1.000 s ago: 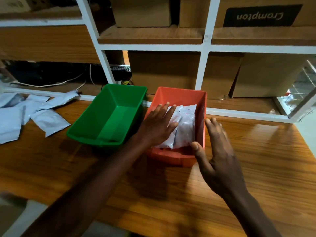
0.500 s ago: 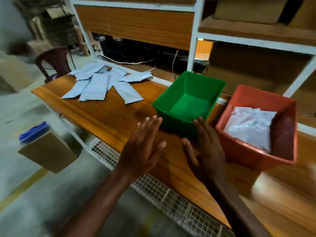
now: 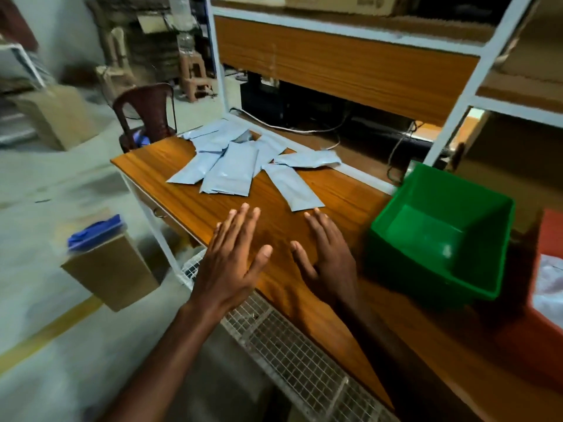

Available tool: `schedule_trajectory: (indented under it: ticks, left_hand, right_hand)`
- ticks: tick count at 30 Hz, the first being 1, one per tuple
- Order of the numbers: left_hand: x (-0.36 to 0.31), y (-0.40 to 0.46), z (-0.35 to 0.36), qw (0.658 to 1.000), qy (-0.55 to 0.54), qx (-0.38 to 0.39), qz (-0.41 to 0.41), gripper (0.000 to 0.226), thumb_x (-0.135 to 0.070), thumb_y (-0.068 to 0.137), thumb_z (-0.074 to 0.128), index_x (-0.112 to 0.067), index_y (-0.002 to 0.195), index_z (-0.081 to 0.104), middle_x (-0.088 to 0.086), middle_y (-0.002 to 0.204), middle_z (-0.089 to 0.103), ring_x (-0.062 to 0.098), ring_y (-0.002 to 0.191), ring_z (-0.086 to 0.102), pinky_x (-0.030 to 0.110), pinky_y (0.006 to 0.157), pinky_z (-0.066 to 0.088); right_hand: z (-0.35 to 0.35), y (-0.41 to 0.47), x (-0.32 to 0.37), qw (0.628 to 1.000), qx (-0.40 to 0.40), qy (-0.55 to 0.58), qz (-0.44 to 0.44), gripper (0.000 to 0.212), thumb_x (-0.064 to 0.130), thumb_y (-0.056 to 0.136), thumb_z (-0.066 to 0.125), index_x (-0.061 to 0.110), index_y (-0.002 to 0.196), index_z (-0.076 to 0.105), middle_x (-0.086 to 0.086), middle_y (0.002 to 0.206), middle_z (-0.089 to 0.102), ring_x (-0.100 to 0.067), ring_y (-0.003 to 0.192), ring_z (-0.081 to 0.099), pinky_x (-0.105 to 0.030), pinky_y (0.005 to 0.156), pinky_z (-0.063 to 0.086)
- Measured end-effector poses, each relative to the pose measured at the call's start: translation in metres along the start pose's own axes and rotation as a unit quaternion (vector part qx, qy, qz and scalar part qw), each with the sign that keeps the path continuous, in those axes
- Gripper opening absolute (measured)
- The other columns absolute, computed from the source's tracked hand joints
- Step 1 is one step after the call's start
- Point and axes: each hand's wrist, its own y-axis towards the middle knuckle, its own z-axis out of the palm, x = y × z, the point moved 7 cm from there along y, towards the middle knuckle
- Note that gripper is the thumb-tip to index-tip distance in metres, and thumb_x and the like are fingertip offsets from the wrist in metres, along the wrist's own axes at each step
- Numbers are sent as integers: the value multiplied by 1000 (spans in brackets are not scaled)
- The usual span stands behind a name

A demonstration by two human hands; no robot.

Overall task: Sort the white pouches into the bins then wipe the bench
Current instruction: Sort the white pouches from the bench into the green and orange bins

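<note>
Several white pouches (image 3: pixel 231 166) lie spread on the left end of the wooden bench (image 3: pixel 195 205). One pouch (image 3: pixel 291 187) lies nearest my hands, just beyond my right fingertips. My left hand (image 3: pixel 231 260) hovers open over the bench's front edge, holding nothing. My right hand (image 3: pixel 327 257) is open too, fingers apart, low over the wood. An empty green bin (image 3: pixel 441 236) stands to the right of my hands. The orange bin (image 3: pixel 548 287) is cut off at the right edge, with white pouches inside it.
A white-framed shelf unit (image 3: pixel 466 92) rises behind the bench, with cables under it. A dark red plastic chair (image 3: pixel 146 111) stands past the bench's left end. A cardboard box with a blue item on it (image 3: pixel 103 263) sits on the floor. A wire mesh shelf (image 3: pixel 289 351) runs below the bench.
My view has swung left from the orange bin toward the pouches. Both hands left the orange bin, passed the green bin and now hover near the closest pouch.
</note>
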Motion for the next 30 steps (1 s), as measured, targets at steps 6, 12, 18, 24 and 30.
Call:
schedule_trajectory:
  ticks: [6,12,18,24,30]
  left_hand:
    - [73,85,21,999,24,11,-19,68,-62,97,20,-33,157,7,-6,166,1,13,152,-6,38,122,-3]
    - [141,174,62,995,51,81,-31,72,-65,94,18,-35,157,0,-7,164,-11,15,151,-14,40,120,-8]
    - [196,258,107,991,43,123,23,76,-72,92,9,-34,157,4,-6,165,-10,17,151,-13,41,121,-7]
    - [238,328,142,985,101,121,69,67,-62,99,21,-26,155,24,10,165,15,34,152,10,57,119,14]
    - [264,334,184,962,152,195,118,73,-63,93,18,-23,154,29,13,163,20,39,149,18,61,117,16]
  right_hand:
    - [77,99,-37,996,59,48,40,67,58,97,44,27,155,33,0,166,22,-20,152,19,-38,121,17]
    - [138,178,-66,987,115,-14,112,75,70,93,31,33,158,20,2,168,14,-21,154,13,-40,123,8]
    - [177,233,-102,978,120,-42,164,85,84,86,16,36,156,24,1,167,20,-23,153,18,-53,124,14]
    - [208,244,-129,959,133,-104,229,76,80,89,13,40,152,31,1,166,22,-26,152,20,-54,123,19]
    - [232,222,-113,909,126,-156,366,68,68,98,14,35,158,16,-7,169,7,-34,154,7,-56,123,9]
